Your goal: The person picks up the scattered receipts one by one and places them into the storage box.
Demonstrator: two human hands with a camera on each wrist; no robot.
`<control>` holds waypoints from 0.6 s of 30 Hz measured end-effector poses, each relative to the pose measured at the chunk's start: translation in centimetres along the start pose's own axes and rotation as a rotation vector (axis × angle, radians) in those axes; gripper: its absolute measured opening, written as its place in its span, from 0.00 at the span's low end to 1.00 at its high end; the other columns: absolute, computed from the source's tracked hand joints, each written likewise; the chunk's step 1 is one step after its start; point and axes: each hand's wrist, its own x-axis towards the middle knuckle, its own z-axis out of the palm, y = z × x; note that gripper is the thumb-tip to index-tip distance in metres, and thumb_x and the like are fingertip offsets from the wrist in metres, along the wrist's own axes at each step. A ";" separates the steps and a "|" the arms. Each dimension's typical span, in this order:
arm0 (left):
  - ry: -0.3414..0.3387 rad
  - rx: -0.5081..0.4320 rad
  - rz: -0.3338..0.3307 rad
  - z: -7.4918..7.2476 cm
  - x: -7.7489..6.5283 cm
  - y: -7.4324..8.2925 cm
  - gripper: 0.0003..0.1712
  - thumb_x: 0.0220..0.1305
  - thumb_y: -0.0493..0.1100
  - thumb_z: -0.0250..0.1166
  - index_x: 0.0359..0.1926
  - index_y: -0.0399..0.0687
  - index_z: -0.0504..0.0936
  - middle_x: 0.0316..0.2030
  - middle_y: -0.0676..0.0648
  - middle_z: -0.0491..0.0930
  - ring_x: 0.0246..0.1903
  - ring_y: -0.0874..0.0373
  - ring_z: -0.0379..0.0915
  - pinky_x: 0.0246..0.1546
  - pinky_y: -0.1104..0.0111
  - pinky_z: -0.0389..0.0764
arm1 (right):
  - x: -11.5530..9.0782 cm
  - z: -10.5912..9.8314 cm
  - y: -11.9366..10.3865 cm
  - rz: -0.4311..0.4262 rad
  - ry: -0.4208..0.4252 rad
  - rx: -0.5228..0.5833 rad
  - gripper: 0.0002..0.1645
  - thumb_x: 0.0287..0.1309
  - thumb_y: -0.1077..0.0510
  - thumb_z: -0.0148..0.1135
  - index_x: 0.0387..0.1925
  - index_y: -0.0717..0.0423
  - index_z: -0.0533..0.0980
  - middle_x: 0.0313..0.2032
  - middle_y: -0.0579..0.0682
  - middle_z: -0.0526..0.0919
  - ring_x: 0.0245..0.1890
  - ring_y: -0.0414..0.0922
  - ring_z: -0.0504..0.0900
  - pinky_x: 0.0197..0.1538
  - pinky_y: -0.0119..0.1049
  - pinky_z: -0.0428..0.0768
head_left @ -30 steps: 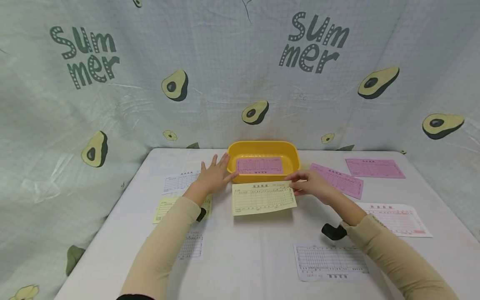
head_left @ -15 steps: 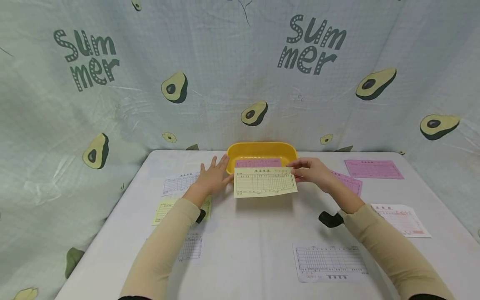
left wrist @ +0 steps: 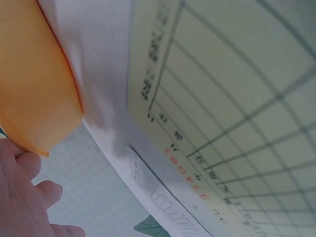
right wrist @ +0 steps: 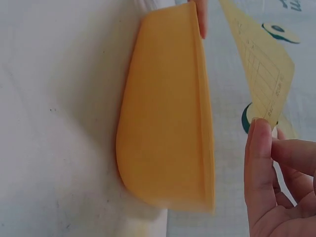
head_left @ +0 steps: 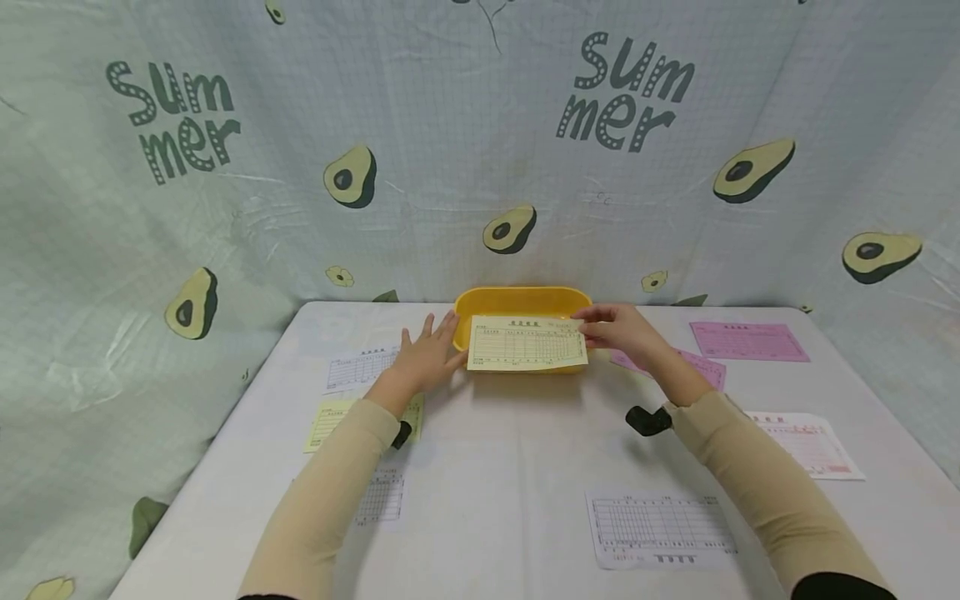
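Pinched at its right end by my right hand (head_left: pixel 618 333), a pale yellow receipt slip (head_left: pixel 527 346) hangs over the front rim of a yellow plastic basin (head_left: pixel 525 293). The slip hides most of the basin's inside in the head view. From the right wrist view, the thumb and fingers (right wrist: pixel 259 148) hold one corner of the slip (right wrist: pixel 271 74), which is above the basin's rim (right wrist: pixel 205 123). My left hand (head_left: pixel 427 354) spreads its fingers against the basin's left side; its fingertips (left wrist: pixel 29 165) touch the rim in the left wrist view.
Left of the basin lie a blue-printed slip (head_left: pixel 358 368), a yellow slip (head_left: pixel 330 421) and a white slip (head_left: pixel 382 496), partly under my left arm. On the right are two pink slips (head_left: pixel 750 342), a red-printed white slip (head_left: pixel 806 446) and another white slip (head_left: pixel 663 529).
My right hand has carried the yellow slip up and back from in front of the basin to over it, hiding the pink slip inside. The left hand has stayed at the basin's left side.
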 end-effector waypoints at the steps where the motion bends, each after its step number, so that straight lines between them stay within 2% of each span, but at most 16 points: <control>1: -0.002 0.000 -0.001 0.0 0.0 0.0 0.45 0.80 0.64 0.43 0.83 0.44 0.40 0.82 0.47 0.38 0.79 0.40 0.30 0.71 0.32 0.39 | 0.2 0.0 0.0 0.008 0.011 -0.001 0.22 0.74 0.64 0.57 0.64 0.72 0.71 0.57 0.63 0.77 0.40 0.41 0.82 0.49 0.30 0.83; 5: 0.001 -0.002 -0.006 0.1 0.1 0.1 0.47 0.79 0.67 0.42 0.83 0.43 0.40 0.82 0.47 0.38 0.79 0.40 0.31 0.71 0.32 0.39 | 1.3 0.0 0.1 0.019 0.058 0.002 0.22 0.75 0.62 0.57 0.65 0.69 0.72 0.58 0.63 0.76 0.43 0.43 0.81 0.52 0.32 0.83; 10: 0.009 -0.038 -0.013 0.2 0.1 0.0 0.50 0.78 0.70 0.42 0.82 0.43 0.40 0.82 0.46 0.39 0.79 0.39 0.31 0.71 0.32 0.37 | 2.7 0.1 0.1 -0.014 0.095 0.027 0.21 0.75 0.63 0.57 0.64 0.70 0.72 0.56 0.62 0.76 0.40 0.42 0.81 0.49 0.29 0.83; 16: 0.013 -0.035 -0.009 0.2 0.2 0.1 0.49 0.78 0.69 0.42 0.83 0.43 0.41 0.82 0.47 0.39 0.79 0.40 0.31 0.71 0.32 0.37 | 3.6 0.1 0.2 -0.015 0.121 0.021 0.21 0.75 0.63 0.56 0.64 0.69 0.72 0.56 0.62 0.76 0.39 0.41 0.82 0.54 0.36 0.82; 18: 0.013 -0.025 -0.006 0.2 0.2 0.1 0.49 0.78 0.70 0.42 0.83 0.43 0.41 0.82 0.46 0.39 0.79 0.39 0.31 0.71 0.32 0.37 | 3.8 0.1 0.2 -0.016 0.126 0.022 0.21 0.75 0.63 0.56 0.64 0.69 0.72 0.55 0.61 0.77 0.39 0.40 0.82 0.54 0.35 0.83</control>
